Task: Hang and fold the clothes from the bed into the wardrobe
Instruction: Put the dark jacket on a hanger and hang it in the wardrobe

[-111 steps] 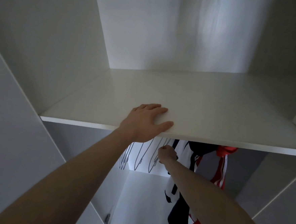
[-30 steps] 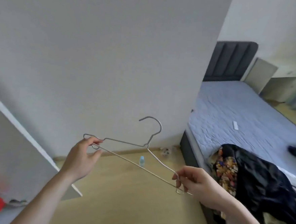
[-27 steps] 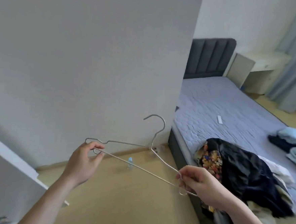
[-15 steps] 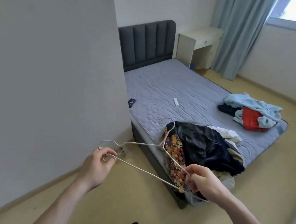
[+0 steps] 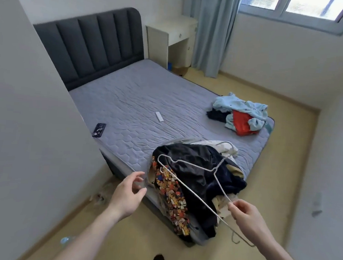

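Note:
My right hand (image 5: 247,217) pinches one end of a thin wire hanger (image 5: 194,168), which slants up and left over the near clothes pile. My left hand (image 5: 128,194) hovers empty, fingers spread, just left of the hanger's free end and apart from it. That pile (image 5: 195,184) lies on the near corner of the bed (image 5: 140,99): a dark navy garment on top, a multicoloured patterned one hanging over the edge, pale fabric beneath. A second pile (image 5: 241,114) of light-blue, red and dark clothes sits at the bed's far right corner.
A dark phone (image 5: 99,130) and a white remote (image 5: 159,116) lie on the grey mattress. A white wardrobe side panel (image 5: 25,119) fills the left. A bedside table (image 5: 170,42) and curtain (image 5: 210,31) stand at the back. Yellow floor surrounds the bed.
I have turned from the wardrobe to the bed with the hanger. My left hand has let go of the hanger's end; only my right hand holds it now.

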The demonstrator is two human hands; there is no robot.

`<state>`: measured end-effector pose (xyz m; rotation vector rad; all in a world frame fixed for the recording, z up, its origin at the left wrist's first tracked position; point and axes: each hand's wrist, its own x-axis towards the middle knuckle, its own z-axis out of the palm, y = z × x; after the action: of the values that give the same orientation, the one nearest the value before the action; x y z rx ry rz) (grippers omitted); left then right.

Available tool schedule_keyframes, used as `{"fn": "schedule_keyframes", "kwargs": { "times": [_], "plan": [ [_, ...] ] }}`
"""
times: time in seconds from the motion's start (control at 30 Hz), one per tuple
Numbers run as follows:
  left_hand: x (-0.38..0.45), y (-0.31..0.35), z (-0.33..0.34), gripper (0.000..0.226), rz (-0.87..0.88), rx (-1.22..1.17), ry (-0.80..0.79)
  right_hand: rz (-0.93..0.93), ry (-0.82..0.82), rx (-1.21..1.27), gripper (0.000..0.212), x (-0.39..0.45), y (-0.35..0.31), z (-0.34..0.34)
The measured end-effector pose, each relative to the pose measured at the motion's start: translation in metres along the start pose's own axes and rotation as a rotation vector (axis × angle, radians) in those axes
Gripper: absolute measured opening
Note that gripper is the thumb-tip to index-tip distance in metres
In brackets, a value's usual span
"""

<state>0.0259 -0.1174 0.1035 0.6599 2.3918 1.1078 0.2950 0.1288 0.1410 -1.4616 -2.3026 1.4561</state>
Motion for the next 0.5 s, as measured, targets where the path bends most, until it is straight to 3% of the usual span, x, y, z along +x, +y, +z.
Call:
{"fn": "schedule_keyframes", "kwargs": {
  "times": [0.2, 0.5],
  "plan": [
    [0.064, 0.003, 0.048, 0.019, -0.144, 0.038, -0.289, 0.114, 0.089, 0.073, 0.038, 0.035, 0.005, -0.004],
    [0.15, 0.03, 0.127, 0.028, -0.226, 0.18, -0.461, 0.26, 0.155, 0.152, 0.034, 0.126, 0.031, -0.039]
  ]
}}
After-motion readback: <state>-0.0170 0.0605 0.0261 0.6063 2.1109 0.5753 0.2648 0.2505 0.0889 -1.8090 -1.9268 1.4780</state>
